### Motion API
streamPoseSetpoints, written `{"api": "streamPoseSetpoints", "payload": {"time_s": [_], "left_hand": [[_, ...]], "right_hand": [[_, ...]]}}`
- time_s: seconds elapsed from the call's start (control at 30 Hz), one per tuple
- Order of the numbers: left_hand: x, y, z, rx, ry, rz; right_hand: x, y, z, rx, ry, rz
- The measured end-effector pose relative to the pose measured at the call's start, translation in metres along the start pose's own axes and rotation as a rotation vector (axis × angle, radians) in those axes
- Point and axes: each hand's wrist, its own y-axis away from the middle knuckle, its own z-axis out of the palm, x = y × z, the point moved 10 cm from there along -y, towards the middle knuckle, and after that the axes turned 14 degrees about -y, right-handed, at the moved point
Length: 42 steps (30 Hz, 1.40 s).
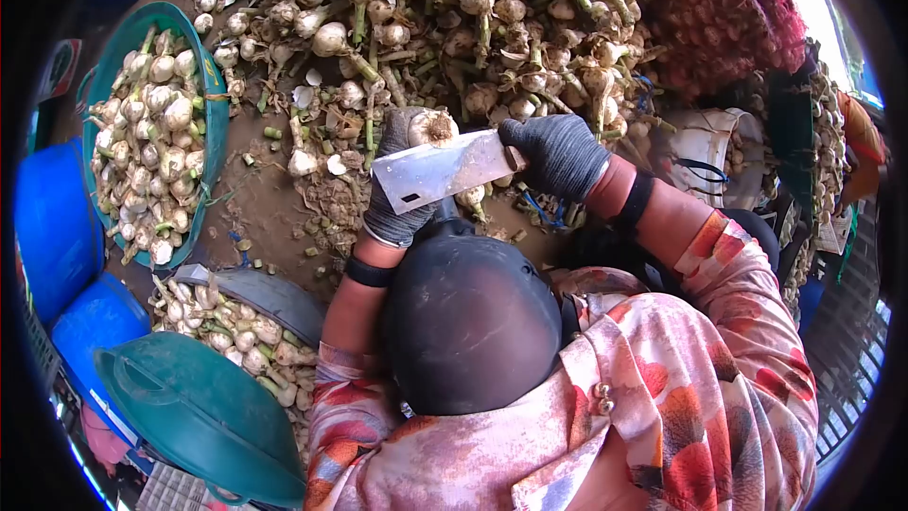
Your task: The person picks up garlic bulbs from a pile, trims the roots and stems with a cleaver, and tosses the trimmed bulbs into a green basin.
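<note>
My right hand (558, 156), in a grey knit glove, is closed on the handle of a cleaver (449, 170). The broad blade reaches left across my left hand (395, 218), gloved the same way and partly hidden behind it. A garlic bulb (432, 128) shows just above the blade's upper edge, gripped by my left hand, whose fingers are mostly covered. Beyond both hands spreads a big heap of garlic (511, 28) with stems on. Cut stem pieces (272, 132) and loose peelings lie to the left of my left hand.
A green tub (216, 104) of trimmed garlic stands at left, near blue barrels (57, 218). Lower left, a tilted green basin (199, 407) adjoins more garlic (236, 322). Right lie a red mesh sack (728, 19) and white bucket (705, 156). Another person's arm (863, 156) shows far right.
</note>
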Motion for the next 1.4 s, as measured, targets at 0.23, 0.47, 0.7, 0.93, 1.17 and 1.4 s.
{"api": "streamPoseSetpoints", "payload": {"time_s": [0.23,0.47,0.7,0.93,1.17,1.4], "left_hand": [[-0.005,0.012,-0.066,0.102,-0.171,-0.210],[-0.247,0.095,-0.042,-0.204,-0.761,-0.697],[-0.282,0.106,-0.030,-0.354,-0.601,-0.939],[-0.085,0.010,-0.164,0.297,-0.786,-0.418],[-0.086,-0.058,-0.310,0.637,-1.301,-0.459],[-0.283,-0.091,-0.036,-0.104,-0.502,-0.946]], "right_hand": [[0.104,0.018,-0.027,0.325,-0.070,0.220],[0.064,0.030,-0.027,0.307,-0.168,0.126],[0.050,0.035,-0.019,0.173,-0.170,0.165],[0.050,0.036,-0.022,0.161,-0.125,0.169],[0.050,0.038,-0.032,0.261,-0.195,0.144],[0.063,0.036,-0.035,0.241,-0.202,0.217]]}}
